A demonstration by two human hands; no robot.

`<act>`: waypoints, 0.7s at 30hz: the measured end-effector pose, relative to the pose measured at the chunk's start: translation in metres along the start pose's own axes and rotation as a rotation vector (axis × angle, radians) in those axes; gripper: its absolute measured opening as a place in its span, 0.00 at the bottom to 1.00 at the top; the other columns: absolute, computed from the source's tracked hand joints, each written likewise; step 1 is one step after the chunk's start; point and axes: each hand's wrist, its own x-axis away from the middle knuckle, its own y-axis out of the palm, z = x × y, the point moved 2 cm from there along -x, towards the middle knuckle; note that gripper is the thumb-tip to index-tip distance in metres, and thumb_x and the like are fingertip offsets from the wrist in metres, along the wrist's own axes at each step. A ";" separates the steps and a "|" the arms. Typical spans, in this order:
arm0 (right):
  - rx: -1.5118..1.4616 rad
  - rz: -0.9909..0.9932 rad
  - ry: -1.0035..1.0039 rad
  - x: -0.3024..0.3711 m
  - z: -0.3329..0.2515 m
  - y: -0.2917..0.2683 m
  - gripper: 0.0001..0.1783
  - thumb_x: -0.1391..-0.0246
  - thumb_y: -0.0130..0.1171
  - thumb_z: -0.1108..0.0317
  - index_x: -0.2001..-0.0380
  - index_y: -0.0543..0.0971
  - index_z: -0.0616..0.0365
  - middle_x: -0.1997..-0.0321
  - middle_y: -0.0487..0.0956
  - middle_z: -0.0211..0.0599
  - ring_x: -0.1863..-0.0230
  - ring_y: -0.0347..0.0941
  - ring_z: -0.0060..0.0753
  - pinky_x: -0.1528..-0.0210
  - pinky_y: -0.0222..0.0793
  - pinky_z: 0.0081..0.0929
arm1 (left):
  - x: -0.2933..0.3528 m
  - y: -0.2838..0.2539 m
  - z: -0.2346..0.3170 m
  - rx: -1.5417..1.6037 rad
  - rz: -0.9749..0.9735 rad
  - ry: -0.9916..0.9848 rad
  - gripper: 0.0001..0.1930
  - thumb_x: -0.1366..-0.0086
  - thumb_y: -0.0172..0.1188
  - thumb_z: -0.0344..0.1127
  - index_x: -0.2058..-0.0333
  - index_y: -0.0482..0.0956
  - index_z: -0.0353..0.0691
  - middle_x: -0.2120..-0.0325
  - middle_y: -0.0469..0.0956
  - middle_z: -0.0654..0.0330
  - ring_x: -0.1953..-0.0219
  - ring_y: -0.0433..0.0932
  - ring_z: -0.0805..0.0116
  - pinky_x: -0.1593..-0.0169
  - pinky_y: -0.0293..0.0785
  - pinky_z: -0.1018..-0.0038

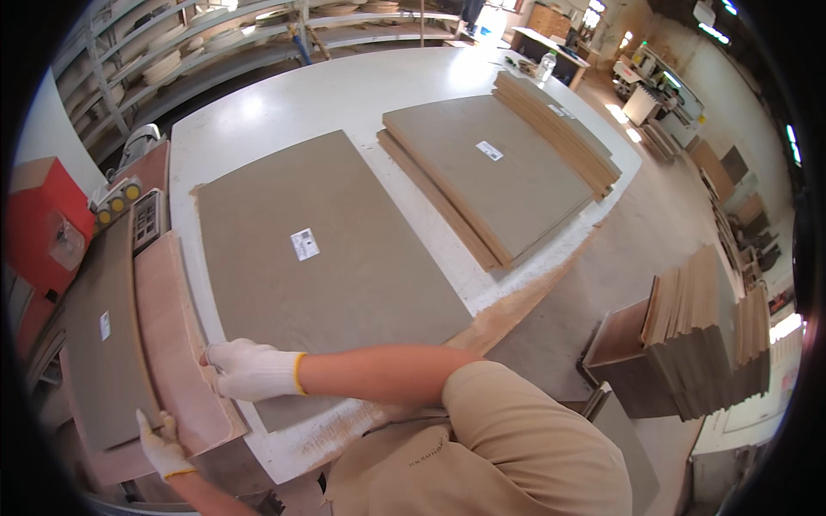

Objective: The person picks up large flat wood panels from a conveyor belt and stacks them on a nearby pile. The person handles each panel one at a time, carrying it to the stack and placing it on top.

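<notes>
My left hand (163, 445), in a white glove with a yellow cuff, is at the near right edge of a narrow grey-brown panel (101, 344). Its fingertips straddle that edge. The panel lies on the machine bed and has a small white label. Across my body reaches my right hand (254, 370), gloved the same way, over the gap between the pinkish board (168, 318) and the white table. Its fingers are curled together; whatever is between them is too small to make out. Beside it, a large labelled panel (318, 249) lies flat on the white table (258, 120).
A red machine housing (47, 224) and a control panel with buttons (148, 219) stand at the left. Stacked panels (508, 163) lie on the table's right half, near a bottle (546, 66). More panels (688, 335) stand upright at the right. Shelves (181, 60) line the back.
</notes>
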 end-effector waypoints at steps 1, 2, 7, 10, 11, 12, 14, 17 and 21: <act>-0.076 0.009 0.032 -0.017 0.002 0.013 0.27 0.42 0.56 0.60 0.42 0.75 0.63 0.43 0.79 0.59 0.41 0.77 0.57 0.39 0.73 0.42 | 0.023 0.023 -0.005 0.025 0.006 -0.004 0.23 0.33 0.70 0.51 0.48 0.79 0.41 0.63 0.79 0.57 0.65 0.78 0.64 0.65 0.78 0.70; -0.149 0.004 0.052 -0.038 0.006 0.028 0.28 0.41 0.55 0.59 0.41 0.75 0.65 0.42 0.78 0.61 0.41 0.77 0.59 0.38 0.72 0.43 | 0.023 0.023 -0.011 0.029 -0.054 -0.018 0.21 0.33 0.70 0.51 0.51 0.80 0.41 0.65 0.79 0.58 0.66 0.79 0.64 0.66 0.80 0.69; -0.628 0.160 0.298 -0.075 0.023 0.050 0.26 0.39 0.60 0.55 0.47 0.76 0.65 0.52 0.81 0.58 0.51 0.80 0.51 0.53 0.77 0.46 | 0.103 0.103 -0.041 -0.029 -0.124 -0.066 0.19 0.30 0.66 0.51 0.55 0.81 0.40 0.69 0.81 0.61 0.71 0.81 0.68 0.69 0.82 0.72; -0.883 0.014 0.209 -0.099 0.059 0.046 0.22 0.37 0.60 0.58 0.46 0.76 0.62 0.61 0.78 0.40 0.68 0.73 0.35 0.67 0.72 0.37 | 0.160 0.156 -0.056 -0.037 -0.185 -0.049 0.19 0.29 0.65 0.50 0.57 0.80 0.38 0.71 0.81 0.61 0.72 0.81 0.71 0.73 0.77 0.78; -0.927 0.052 0.202 -0.096 0.051 0.046 0.21 0.36 0.57 0.62 0.44 0.73 0.59 0.55 0.76 0.42 0.71 0.68 0.35 0.69 0.70 0.36 | 0.165 0.158 -0.057 0.020 -0.337 -0.126 0.18 0.27 0.63 0.49 0.57 0.77 0.38 0.71 0.79 0.63 0.73 0.79 0.73 0.75 0.72 0.78; -0.932 0.078 0.225 -0.088 0.048 0.043 0.20 0.37 0.57 0.63 0.45 0.72 0.59 0.53 0.76 0.42 0.69 0.68 0.36 0.68 0.70 0.37 | 0.177 0.166 -0.064 0.133 -0.419 -0.141 0.17 0.27 0.62 0.49 0.59 0.75 0.38 0.70 0.78 0.64 0.73 0.77 0.75 0.75 0.70 0.78; -0.948 0.137 0.275 -0.033 0.005 0.012 0.19 0.37 0.56 0.65 0.45 0.71 0.58 0.50 0.75 0.44 0.66 0.68 0.37 0.67 0.70 0.38 | 0.205 0.180 -0.060 -0.039 -0.351 -0.115 0.17 0.26 0.61 0.50 0.57 0.75 0.39 0.69 0.77 0.63 0.71 0.76 0.73 0.72 0.72 0.74; -1.090 0.181 0.069 -0.050 0.057 0.014 0.16 0.43 0.53 0.73 0.51 0.72 0.57 0.51 0.76 0.42 0.54 0.71 0.36 0.57 0.73 0.43 | 0.205 0.167 -0.078 -0.028 -0.417 -0.150 0.19 0.26 0.59 0.51 0.50 0.76 0.40 0.61 0.79 0.57 0.65 0.79 0.66 0.63 0.78 0.68; -1.253 0.259 0.013 -0.017 0.079 -0.021 0.14 0.45 0.56 0.75 0.54 0.76 0.57 0.59 0.77 0.37 0.54 0.75 0.34 0.53 0.76 0.40 | 0.201 0.137 -0.040 0.449 -0.410 -0.123 0.26 0.26 0.58 0.52 0.39 0.70 0.41 0.45 0.77 0.53 0.44 0.77 0.58 0.45 0.80 0.61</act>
